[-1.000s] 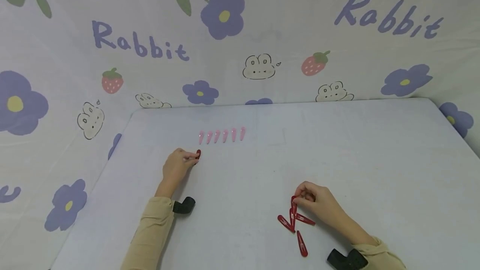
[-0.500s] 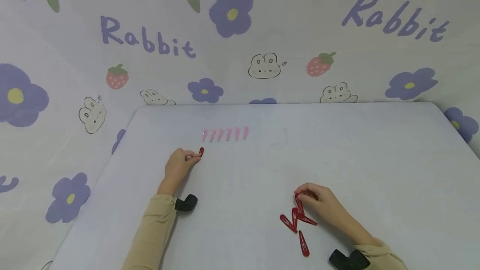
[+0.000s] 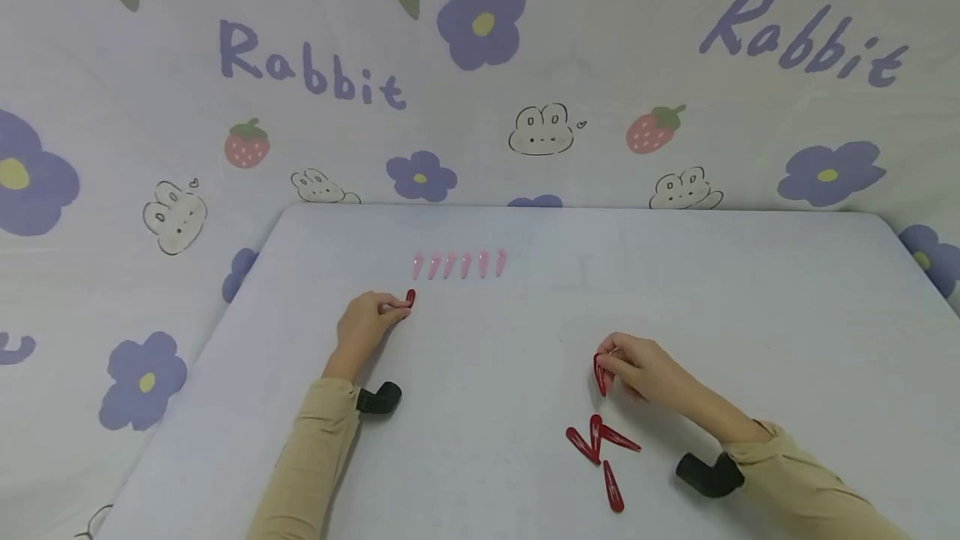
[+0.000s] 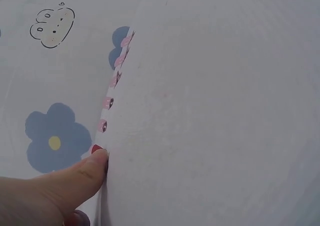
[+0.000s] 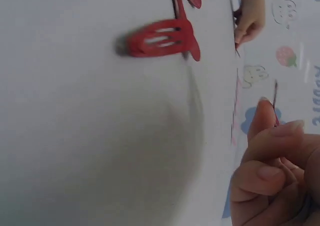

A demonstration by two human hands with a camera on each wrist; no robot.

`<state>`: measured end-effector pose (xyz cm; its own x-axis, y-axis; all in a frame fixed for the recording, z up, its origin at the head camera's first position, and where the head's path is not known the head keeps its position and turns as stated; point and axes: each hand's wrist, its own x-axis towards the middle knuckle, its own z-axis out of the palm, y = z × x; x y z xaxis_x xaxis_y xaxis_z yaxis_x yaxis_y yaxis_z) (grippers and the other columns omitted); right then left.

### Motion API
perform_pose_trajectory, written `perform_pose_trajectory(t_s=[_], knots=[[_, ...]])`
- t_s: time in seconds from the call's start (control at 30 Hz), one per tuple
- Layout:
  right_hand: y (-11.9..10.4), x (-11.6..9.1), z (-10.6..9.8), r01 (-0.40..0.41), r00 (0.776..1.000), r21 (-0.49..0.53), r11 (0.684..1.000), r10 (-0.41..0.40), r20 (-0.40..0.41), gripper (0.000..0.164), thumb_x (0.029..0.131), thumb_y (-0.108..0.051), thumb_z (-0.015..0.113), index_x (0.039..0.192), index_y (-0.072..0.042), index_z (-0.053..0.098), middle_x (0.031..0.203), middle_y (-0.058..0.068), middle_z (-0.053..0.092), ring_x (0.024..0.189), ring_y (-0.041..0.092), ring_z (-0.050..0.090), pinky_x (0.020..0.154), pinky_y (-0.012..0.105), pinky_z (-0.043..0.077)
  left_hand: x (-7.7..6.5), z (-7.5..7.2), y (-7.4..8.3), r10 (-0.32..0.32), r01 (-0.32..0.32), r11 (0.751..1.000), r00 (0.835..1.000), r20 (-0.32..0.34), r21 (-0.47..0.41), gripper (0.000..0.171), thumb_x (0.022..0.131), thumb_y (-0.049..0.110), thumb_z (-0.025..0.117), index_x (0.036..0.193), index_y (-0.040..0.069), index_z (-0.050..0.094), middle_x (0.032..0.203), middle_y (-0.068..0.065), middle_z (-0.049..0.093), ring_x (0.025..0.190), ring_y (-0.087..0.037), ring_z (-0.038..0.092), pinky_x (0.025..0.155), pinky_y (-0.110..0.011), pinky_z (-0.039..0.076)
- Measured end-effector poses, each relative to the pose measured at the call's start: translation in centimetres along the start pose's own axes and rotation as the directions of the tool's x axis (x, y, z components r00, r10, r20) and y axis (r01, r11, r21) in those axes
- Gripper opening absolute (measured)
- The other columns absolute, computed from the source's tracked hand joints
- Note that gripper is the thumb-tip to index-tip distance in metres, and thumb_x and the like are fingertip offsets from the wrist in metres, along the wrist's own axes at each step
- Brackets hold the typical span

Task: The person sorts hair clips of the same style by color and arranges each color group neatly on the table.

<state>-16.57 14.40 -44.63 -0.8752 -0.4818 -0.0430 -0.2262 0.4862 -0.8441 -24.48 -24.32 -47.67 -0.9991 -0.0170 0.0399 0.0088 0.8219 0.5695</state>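
On the left of the tabletop [image 3: 750, 290], our left hand [image 3: 365, 325] rested with its fingers [image 3: 395, 312] curled, pinching one red hair clip [image 3: 410, 298] against the surface. That clip sat just below the left end of a row of six pink hair clips [image 3: 459, 265], near the far edge. Toward the right, our right hand [image 3: 637, 369] was raised slightly, its fingers pinching a second red hair clip [image 3: 601, 374] that hung tip-down. Below that hand, four loose red hair clips [image 3: 600, 448] lay on the surface, three of them overlapping, apart from the held one.
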Motion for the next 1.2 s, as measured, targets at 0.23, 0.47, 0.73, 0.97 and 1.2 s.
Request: perform_pose_trajectory(t_s=[0.23,0.47,0.73,0.97,1.2], knots=[[-1.8,3.6,-0.3,-0.092,0.990,-0.017,0.996,0.094,0.107,0.009,0.088,-0.006,0.055,0.093,0.001,0.053,0.065,0.008,0.057,0.038,0.010,0.039,0.037,0.022,0.031,0.0,0.1,-0.2,0.004,-0.004,1.000,1.000,-0.003,-0.013,0.022,0.078,0.032,0.069,0.093,0.016,0.073,0.076,-0.004,0.052,0.061,-0.016,0.039,0.049,-0.028,0.031],[-3.7,8.0,1.4,-0.122,0.976,-0.010,0.993,0.121,0.180,0.010,0.082,-0.005,0.060,0.088,0.000,0.054,0.063,0.011,0.056,0.040,0.009,0.040,0.039,0.022,0.032,-0.1,0.1,0.1,-0.007,0.007,1.000,1.000,-0.018,-0.011,0.023,0.077,0.032,0.069,0.094,0.016,0.072,0.072,-0.002,0.049,0.060,-0.016,0.039,0.048,-0.027,0.030],[-5.2,12.1,3.0,-0.155,0.983,0.052,0.987,0.149,0.105,0.009,0.080,-0.008,0.064,0.080,0.000,0.058,0.071,0.016,0.061,0.043,0.009,0.036,0.041,0.021,0.030,0.0,0.2,-0.2,-0.028,0.029,0.999,0.999,-0.032,0.023,0.021,0.076,0.034,0.070,0.088,0.017,0.073,0.084,-0.002,0.059,0.065,-0.016,0.045,0.051,-0.029,0.035],[-5.7,15.1,3.7,-0.181,0.983,0.118,0.976,0.175,0.061,0.011,0.079,-0.010,0.066,0.079,0.000,0.059,0.075,0.019,0.061,0.043,0.010,0.034,0.042,0.022,0.028,0.3,0.4,-0.3,-0.027,0.028,0.999,0.999,-0.034,0.020,0.017,0.076,0.034,0.071,0.085,0.020,0.073,0.070,0.001,0.054,0.058,-0.015,0.041,0.047,-0.028,0.033],[-5.2,17.7,6.0,-0.214,0.963,0.261,0.941,0.248,-0.106,0.013,0.072,-0.008,0.072,0.070,-0.003,0.061,0.055,0.002,0.046,0.047,0.011,0.038,0.044,0.022,0.031,0.3,0.6,-0.5,0.001,0.001,0.999,0.998,-0.060,0.042,0.017,0.075,0.034,0.071,0.086,0.021,0.072,0.069,0.001,0.048,0.058,-0.015,0.040,0.046,-0.028,0.031]])
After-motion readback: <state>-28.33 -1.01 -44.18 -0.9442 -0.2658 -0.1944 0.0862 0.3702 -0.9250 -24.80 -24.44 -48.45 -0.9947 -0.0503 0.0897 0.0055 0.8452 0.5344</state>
